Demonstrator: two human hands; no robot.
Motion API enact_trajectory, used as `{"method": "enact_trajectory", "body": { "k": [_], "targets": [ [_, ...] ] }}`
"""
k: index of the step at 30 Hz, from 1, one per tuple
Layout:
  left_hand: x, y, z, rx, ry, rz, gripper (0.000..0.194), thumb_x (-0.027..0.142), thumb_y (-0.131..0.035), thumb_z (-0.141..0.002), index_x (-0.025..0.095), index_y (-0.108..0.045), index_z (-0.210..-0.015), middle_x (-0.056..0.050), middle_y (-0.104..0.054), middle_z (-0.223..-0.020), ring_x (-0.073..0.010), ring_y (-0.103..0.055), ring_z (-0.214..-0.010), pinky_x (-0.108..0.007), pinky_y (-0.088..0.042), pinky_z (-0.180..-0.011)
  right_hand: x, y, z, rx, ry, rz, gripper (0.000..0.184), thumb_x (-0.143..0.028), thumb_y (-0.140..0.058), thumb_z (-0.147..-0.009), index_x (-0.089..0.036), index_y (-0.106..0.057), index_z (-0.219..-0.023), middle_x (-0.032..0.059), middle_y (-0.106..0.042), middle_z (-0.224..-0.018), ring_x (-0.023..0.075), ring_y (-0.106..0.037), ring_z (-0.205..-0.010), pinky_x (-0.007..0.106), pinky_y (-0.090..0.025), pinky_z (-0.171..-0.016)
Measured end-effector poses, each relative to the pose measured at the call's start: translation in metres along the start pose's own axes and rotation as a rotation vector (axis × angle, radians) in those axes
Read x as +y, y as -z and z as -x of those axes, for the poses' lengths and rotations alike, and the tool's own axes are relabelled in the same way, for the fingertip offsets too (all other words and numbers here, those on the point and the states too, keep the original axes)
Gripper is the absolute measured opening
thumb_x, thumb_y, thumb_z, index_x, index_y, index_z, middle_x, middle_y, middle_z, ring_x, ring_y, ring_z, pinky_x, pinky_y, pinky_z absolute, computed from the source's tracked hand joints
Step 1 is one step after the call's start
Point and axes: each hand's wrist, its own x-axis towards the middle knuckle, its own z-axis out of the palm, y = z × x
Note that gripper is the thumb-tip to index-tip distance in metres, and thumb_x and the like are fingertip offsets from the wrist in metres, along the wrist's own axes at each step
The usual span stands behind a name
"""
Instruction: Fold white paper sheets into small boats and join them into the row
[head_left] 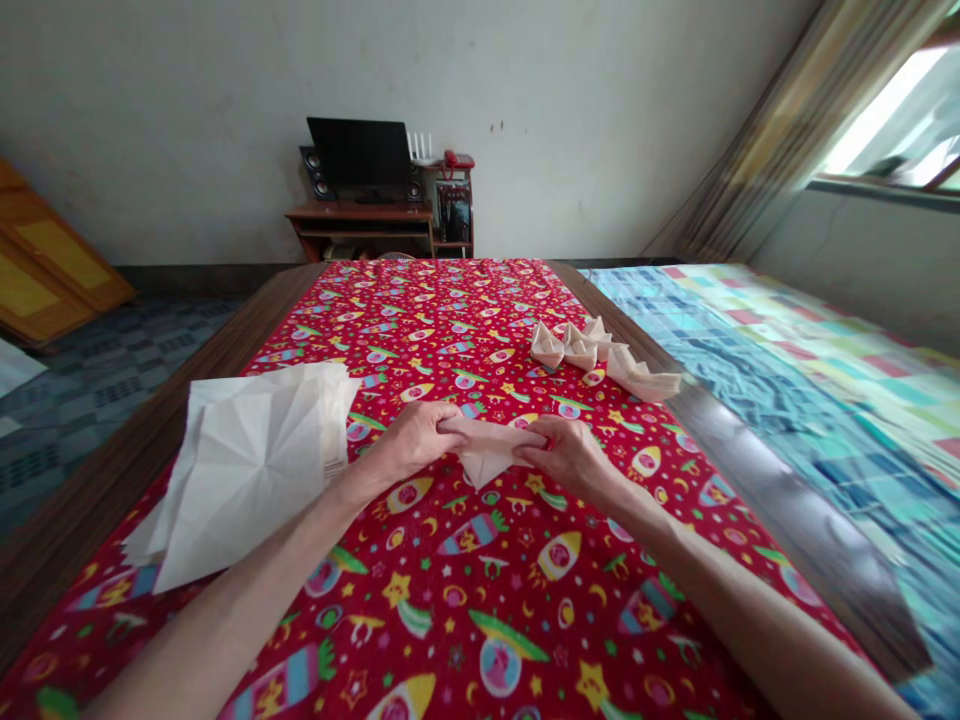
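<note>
Between my two hands is a folded piece of white paper (486,450), with a straight upper edge and a point hanging toward me. My left hand (421,438) pinches its left end between thumb and fingers. At the other end my right hand (564,450) grips it the same way. Left of my left hand lies a stack of creased white paper sheets (259,460); the top sheet has fold lines fanning from its middle. Several folded paper boats (581,345) stand in a group beyond my right hand.
A red cloth (480,560) printed with rockets covers the wooden table (810,510). To the right is a bed with a checked blue sheet (675,330). A desk with a monitor (364,158) stands against the far wall. An orange cabinet (56,255) is at the left.
</note>
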Motion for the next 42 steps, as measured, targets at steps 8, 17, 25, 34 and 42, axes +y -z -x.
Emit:
{"method": "enact_trajectory", "body": {
  "k": [8,17,25,34,42],
  "targets": [
    [0.01,0.008,0.011,0.445,-0.344,-0.359,0.014,0.005,-0.054,-0.078,0.018,-0.058,-0.076,-0.003,-0.063,-0.081,-0.0198,-0.057,-0.084,-0.031,-0.043,-0.077,-0.006,0.014,-0.02,0.341,0.565,0.51,0.022,-0.023,-0.048,-0.092,-0.018,-0.061,-0.074,0.0036,-0.059,-0.073,0.0172,-0.045,-0.073,0.033,-0.029,-0.069],
    [-0.007,-0.011,0.039,0.206,-0.337,-0.529,0.016,0.005,-0.054,-0.08,0.019,-0.062,-0.082,-0.001,-0.065,-0.084,-0.0215,-0.058,-0.085,-0.037,-0.042,-0.076,0.012,-0.014,-0.003,0.073,0.607,0.481,0.022,-0.022,-0.047,-0.093,-0.017,-0.058,-0.075,0.0047,-0.058,-0.08,0.0177,-0.043,-0.077,0.032,-0.03,-0.07],
    [-0.018,-0.016,0.047,0.245,-0.312,-0.259,0.01,0.019,-0.056,-0.088,0.018,-0.066,-0.086,-0.004,-0.067,-0.088,-0.0182,-0.06,-0.086,-0.032,-0.048,-0.079,0.013,-0.007,0.005,0.026,0.567,0.266,0.022,-0.024,-0.045,-0.094,-0.018,-0.065,-0.087,0.0078,-0.06,-0.085,0.0184,-0.049,-0.082,0.03,-0.041,-0.071],
    [-0.027,-0.018,0.035,0.288,-0.168,-0.039,0.027,0.029,-0.052,-0.089,0.016,-0.064,-0.069,-0.004,-0.063,-0.081,-0.0137,-0.06,-0.074,-0.026,-0.048,-0.07,0.013,-0.012,0.002,0.033,0.197,0.048,0.026,-0.028,-0.048,-0.093,-0.018,-0.058,-0.072,0.0016,-0.059,-0.073,0.013,-0.054,-0.068,0.024,-0.039,-0.062],
    [-0.026,-0.018,0.028,0.258,-0.061,-0.229,0.02,0.026,-0.053,-0.087,0.016,-0.056,-0.07,-0.002,-0.055,-0.079,-0.0135,-0.055,-0.069,-0.025,-0.045,-0.064,0.005,-0.017,-0.004,0.063,0.159,0.297,0.026,-0.027,-0.044,-0.094,-0.018,-0.056,-0.074,0.0022,-0.061,-0.072,0.0132,-0.054,-0.067,0.024,-0.032,-0.061]
  ]
}}
